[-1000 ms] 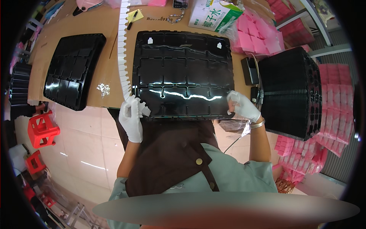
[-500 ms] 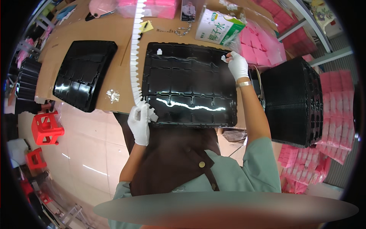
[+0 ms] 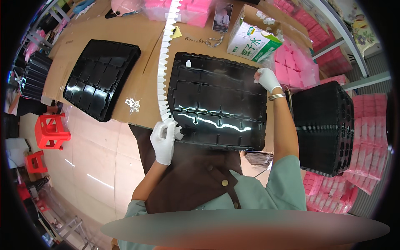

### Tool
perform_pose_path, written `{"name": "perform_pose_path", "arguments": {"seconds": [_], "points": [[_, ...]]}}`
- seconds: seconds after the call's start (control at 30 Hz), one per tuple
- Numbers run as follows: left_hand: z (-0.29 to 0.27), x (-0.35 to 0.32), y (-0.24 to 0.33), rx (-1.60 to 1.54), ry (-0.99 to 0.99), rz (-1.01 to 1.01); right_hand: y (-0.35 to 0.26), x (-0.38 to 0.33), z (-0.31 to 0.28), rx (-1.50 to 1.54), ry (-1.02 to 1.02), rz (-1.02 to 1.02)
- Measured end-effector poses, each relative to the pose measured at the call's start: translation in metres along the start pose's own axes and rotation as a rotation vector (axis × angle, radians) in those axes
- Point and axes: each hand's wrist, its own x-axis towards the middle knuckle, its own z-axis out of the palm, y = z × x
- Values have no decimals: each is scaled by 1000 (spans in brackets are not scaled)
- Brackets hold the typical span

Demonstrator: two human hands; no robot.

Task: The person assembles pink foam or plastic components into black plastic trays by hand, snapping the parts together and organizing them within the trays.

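A shallow black plastic tray (image 3: 216,93) lies flat before me on the cardboard-covered table. One small white sticker (image 3: 188,63) is stuck near its far left corner. My white-gloved left hand (image 3: 163,143) is closed at the tray's near left corner, pinching the near end of a long white strip of stickers (image 3: 163,71). That strip runs away from me along the tray's left edge; its loose end curls beside my fingers. At the tray's far right corner my gloved right hand (image 3: 268,80) has its fingertips pinched on a small whitish sticker, partly hidden, against the tray.
Another black tray (image 3: 102,75) lies to the left. A tall stack of black trays (image 3: 318,129) stands at the right. Beyond the tray are an open white-and-green carton (image 3: 254,43), pink wrapped packs (image 3: 289,64) and a phone (image 3: 223,16). A red stool (image 3: 52,131) stands on the floor at left.
The view has shifted, so the table things appear moved right and slightly down. My right fingertips have come down onto the tray's corner with the sticker. My left hand keeps hold of the strip.
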Motion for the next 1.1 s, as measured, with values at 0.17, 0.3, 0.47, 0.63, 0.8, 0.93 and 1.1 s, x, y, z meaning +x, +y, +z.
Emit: {"name": "perform_pose_path", "arguments": {"seconds": [0.17, 0.3, 0.47, 0.63, 0.8, 0.93, 1.1], "points": [[4, -2, 6, -31, 3, -18, -1, -6, 7, -23, 187, -1], [4, -3, 7, -54, -5, -28, -4, -8, 13, -110, 193, -15], [1, -4, 3, -10, -13, -11, -16, -13, 23, -285, 403, -104], [-3, 0, 0, -12, -41, -15, 14, 4, 10, 356, 222, -72], [-3, 0, 7, -12, -32, 26, -76, 0, 19, 378, 292, -167], [-11, 1, 4, -148, -17, -97, -163, 16, 92, 469, 45, -329], [-36, -9, 9, -170, 46, -149, -223, 28, 107, 5, 136, -279]]}}
